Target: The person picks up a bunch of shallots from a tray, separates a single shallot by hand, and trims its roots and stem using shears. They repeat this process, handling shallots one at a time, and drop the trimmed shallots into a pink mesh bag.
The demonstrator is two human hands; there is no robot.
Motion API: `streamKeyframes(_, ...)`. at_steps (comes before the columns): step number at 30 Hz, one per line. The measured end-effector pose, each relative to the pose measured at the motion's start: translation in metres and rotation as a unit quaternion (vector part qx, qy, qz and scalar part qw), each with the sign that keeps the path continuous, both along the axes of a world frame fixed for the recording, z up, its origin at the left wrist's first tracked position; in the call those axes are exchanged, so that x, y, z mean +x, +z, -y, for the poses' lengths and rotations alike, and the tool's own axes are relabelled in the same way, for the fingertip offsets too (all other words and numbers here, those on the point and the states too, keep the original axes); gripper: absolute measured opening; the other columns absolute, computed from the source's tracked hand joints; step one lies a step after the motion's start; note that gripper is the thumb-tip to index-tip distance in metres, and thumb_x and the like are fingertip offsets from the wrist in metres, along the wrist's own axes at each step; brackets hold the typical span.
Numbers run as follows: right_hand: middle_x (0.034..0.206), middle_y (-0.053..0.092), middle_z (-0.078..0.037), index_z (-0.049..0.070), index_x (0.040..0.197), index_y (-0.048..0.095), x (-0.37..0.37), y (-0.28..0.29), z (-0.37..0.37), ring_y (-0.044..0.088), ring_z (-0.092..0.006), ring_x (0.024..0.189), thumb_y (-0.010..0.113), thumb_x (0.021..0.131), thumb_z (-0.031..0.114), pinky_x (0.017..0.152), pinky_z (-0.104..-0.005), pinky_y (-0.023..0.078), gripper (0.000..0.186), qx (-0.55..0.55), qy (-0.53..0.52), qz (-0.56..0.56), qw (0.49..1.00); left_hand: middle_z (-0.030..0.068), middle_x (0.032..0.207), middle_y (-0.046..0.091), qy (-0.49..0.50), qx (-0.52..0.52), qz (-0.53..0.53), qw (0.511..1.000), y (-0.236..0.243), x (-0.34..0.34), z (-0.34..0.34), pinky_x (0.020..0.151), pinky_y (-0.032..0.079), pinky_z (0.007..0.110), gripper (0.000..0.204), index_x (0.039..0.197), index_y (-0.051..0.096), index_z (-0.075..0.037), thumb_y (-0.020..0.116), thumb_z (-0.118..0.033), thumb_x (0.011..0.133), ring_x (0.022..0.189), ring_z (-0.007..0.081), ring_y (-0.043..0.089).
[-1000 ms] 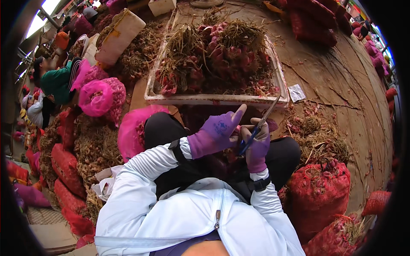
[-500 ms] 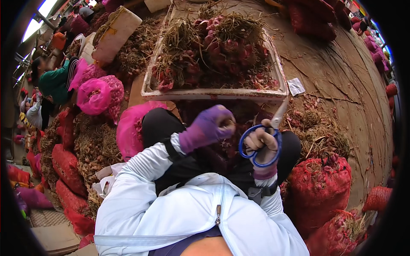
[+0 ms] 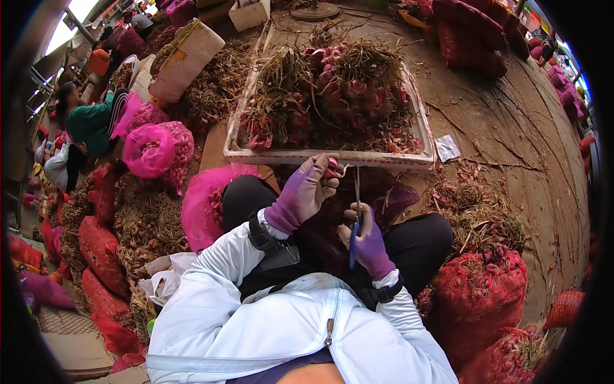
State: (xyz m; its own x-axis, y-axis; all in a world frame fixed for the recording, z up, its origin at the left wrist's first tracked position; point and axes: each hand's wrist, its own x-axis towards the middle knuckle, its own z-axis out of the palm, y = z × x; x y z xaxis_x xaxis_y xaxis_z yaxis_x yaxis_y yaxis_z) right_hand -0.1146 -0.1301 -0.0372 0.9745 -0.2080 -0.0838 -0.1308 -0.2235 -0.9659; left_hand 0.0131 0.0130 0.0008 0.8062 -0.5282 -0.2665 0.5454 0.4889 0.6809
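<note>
My left hand (image 3: 302, 195), in a purple and grey glove, pinches a small red shallot (image 3: 332, 169) with a pale tip. It is just in front of a shallow white foam tray (image 3: 268, 156). Bunches of red shallots (image 3: 352, 96) with dry brown tops are heaped in that tray. To the right, my gloved right hand (image 3: 369, 242) is closed round a pair of blue-handled scissors (image 3: 353, 237). Their blades stand upright, close to the shallot but apart from it. A dark purple mesh (image 3: 398, 203) lies between my knees, partly hidden by my hands.
Pink net bags (image 3: 211, 205) stand left of my knee, with dry shallot heaps (image 3: 147, 211) beyond. Red net sacks (image 3: 480, 288) are at my right, near a pile of dry trimmings (image 3: 483, 217). A person in green (image 3: 89, 128) sits at far left.
My left hand has risen toward the tray's front edge, and the shallot in its fingers now shows. My right hand has moved left and turned the scissors upright beside it.
</note>
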Motion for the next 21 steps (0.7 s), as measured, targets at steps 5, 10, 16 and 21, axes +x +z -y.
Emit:
streamKeyframes(5,0.094,0.063,-0.010,0.006,0.116,0.048,-0.001,0.005,-0.005,0.064,-0.0209,0.081,0.076,0.074,0.021,0.073,-0.0316,0.050,0.053,-0.009,0.053,0.031,0.998,-0.0039,0.085,0.057,-0.031,0.036,0.000,0.999,-0.001,-0.008,-0.002,0.058,0.044,0.017,0.031,0.113,0.057,-0.011,0.051,-0.037,0.097,0.069,0.0038,0.055)
streamKeyframes(10,0.091,0.063,-0.008,0.003,0.116,0.049,-0.003,0.004,-0.006,0.061,-0.0149,0.082,0.071,0.078,0.017,0.076,-0.0273,0.049,0.046,0.001,0.069,0.018,0.997,-0.0056,0.082,0.057,-0.040,0.062,-0.061,0.995,-0.007,-0.011,-0.003,0.057,0.045,0.018,0.032,0.109,0.059,-0.008,0.049,-0.037,0.098,0.067,0.0034,0.056)
streamKeyframes(16,0.083,0.061,-0.004,0.003,0.113,0.051,-0.006,-0.016,-0.008,0.056,-0.0083,0.069,0.069,0.081,0.015,0.061,-0.0212,0.045,0.039,0.061,0.029,0.013,0.998,-0.0035,0.081,0.059,-0.053,0.040,-0.098,0.993,-0.011,-0.011,-0.005,0.055,0.046,0.019,0.031,0.106,0.059,-0.007,0.049,-0.035,0.098,0.065,0.0054,0.057)
streamKeyframes(21,0.080,0.062,-0.005,0.006,0.108,0.051,-0.006,0.001,-0.010,0.056,-0.0099,0.066,0.063,0.090,0.024,0.062,-0.0225,0.046,0.029,0.302,-0.008,-0.056,0.952,-0.0015,0.080,0.059,-0.031,0.054,-0.109,0.992,-0.004,-0.008,-0.023,0.055,0.046,0.019,0.030,0.106,0.058,-0.006,0.050,-0.035,0.098,0.065,0.0067,0.057)
